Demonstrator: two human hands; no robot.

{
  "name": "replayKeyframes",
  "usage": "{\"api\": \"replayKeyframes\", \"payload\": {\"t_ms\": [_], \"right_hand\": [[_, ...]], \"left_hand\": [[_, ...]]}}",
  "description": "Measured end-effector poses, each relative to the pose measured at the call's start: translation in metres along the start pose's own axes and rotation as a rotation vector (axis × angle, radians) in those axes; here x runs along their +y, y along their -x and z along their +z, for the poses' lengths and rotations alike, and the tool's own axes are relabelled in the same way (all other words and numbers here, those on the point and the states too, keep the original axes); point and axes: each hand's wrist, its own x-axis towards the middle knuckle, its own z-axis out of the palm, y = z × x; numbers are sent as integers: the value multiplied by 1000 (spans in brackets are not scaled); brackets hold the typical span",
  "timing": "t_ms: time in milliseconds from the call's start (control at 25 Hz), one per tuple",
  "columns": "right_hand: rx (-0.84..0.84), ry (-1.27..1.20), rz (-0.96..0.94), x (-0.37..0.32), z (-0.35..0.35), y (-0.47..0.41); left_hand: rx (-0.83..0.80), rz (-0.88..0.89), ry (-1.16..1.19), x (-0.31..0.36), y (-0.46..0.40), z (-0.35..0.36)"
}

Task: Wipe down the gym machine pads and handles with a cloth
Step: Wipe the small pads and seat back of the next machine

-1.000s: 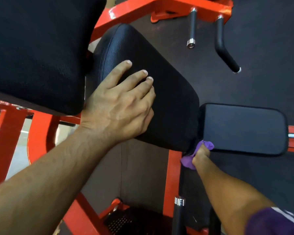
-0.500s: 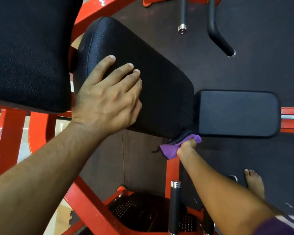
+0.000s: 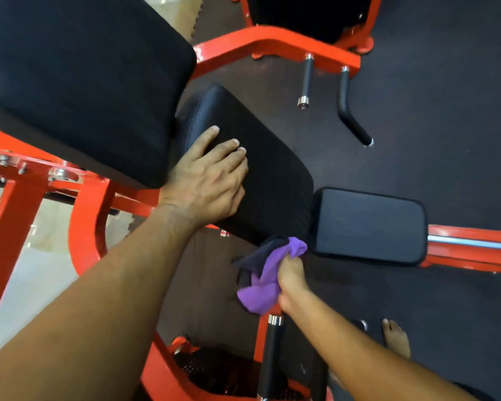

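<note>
Wiping step, item by item, as I read it from the head view.

1. Cloth [image 3: 268, 273]: purple with a dark side, bunched, at the lower front corner of the seat pad [image 3: 261, 175], in the gap beside the small flat pad [image 3: 368, 224]. I cannot tell whether it touches both.
2. Right hand [image 3: 289, 274]: fingers curled tight round the cloth, fist below the seat pad's edge.
3. Left hand [image 3: 209, 183]: fingers straight and together, pressed flat on the seat pad, holding nothing; it braces me.
4. Large back pad [image 3: 78, 82]: upper left, apart from both hands.
5. Black handle [image 3: 352, 111] and chrome-tipped peg [image 3: 305, 82]: on the red frame [image 3: 272, 41], well apart from the cloth.

Method, in my judgement: I open the bunch to present a broader face, press firmly along the seam and underside lip, and keep my left palm steady. 2 risks: loose cloth snagging the frame, and skipped corners.
</note>
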Motion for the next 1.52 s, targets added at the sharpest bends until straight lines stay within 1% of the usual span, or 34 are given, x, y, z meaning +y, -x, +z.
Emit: {"api": "replayKeyframes", "payload": {"t_ms": [40, 120, 200, 240, 280, 320, 360, 440, 480, 520, 600, 640, 720, 760, 800, 880, 920, 960, 1000, 1080, 1160, 1280, 1360, 1480, 1520], "right_hand": [[-28, 40, -115, -14, -13, 12], [-35, 244, -217, -52, -36, 25], [-28, 408, -377, -108, -51, 32], [-54, 491, -501, -141, -51, 35], [-117, 582, -656, -176, -44, 38], [-208, 662, -806, -210, -32, 42], [-279, 749, -918, -244, -12, 39], [-366, 970, -1153, -302, 42, 27], [-440, 1082, -1271, -320, 72, 15], [-542, 1151, -1303, -329, 103, 3], [-770, 1194, -1203, -323, 149, -10], [-837, 1179, -1168, -313, 162, -16], [-840, 1124, -1151, -298, 163, -26], [-826, 1098, -1104, -298, 160, -36], [-790, 1104, -1013, -300, 153, -45], [-730, 1232, -790, -302, 136, -71], [-708, 1256, -687, -303, 131, -79], [-702, 1234, -613, -303, 128, -84], [-706, 1198, -582, -303, 129, -81], [-739, 1120, -631, -307, 142, -60], [-806, 1077, -736, -311, 161, -31], [-868, 1065, -878, -310, 156, -31], [-848, 1149, -822, -311, 135, -52], [-818, 1280, -662, -318, 108, -75], [-827, 1284, -676, -323, 106, -73]], "left_hand": [[-1, -38, -15, 1, -1, -4], [-15, -139, -14, 4, -5, -12], [-36, -216, 15, 7, -8, -19], [-41, -236, 29, 7, -10, -21], [-40, -242, 41, 8, -11, -22], [-41, -248, 53, 8, -12, -22], [-40, -255, 63, 7, -13, -22], [-8, -282, 76, 8, -12, -18], [20, -301, 85, 9, -11, -16], [43, -310, 94, 10, -9, -13], [76, -318, 111, 12, -9, -10], [83, -336, 101, 11, -9, -9], [67, -367, 67, 11, -9, -9], [56, -374, 49, 11, -10, -8], [52, -376, 36, 11, -10, -8], [51, -369, 23, 12, -9, -6], [49, -364, 8, 12, -8, -6], [47, -366, -6, 11, -9, -6], [47, -375, -13, 11, -10, -6], [48, -384, -17, 14, -11, -9], [28, -378, -24, 14, -10, -10], [36, -382, -19, 16, -9, -9], [33, -391, -12, 16, -10, -11], [39, -387, -13, 15, -10, -10], [30, -387, -27, 15, -9, -10]]}}
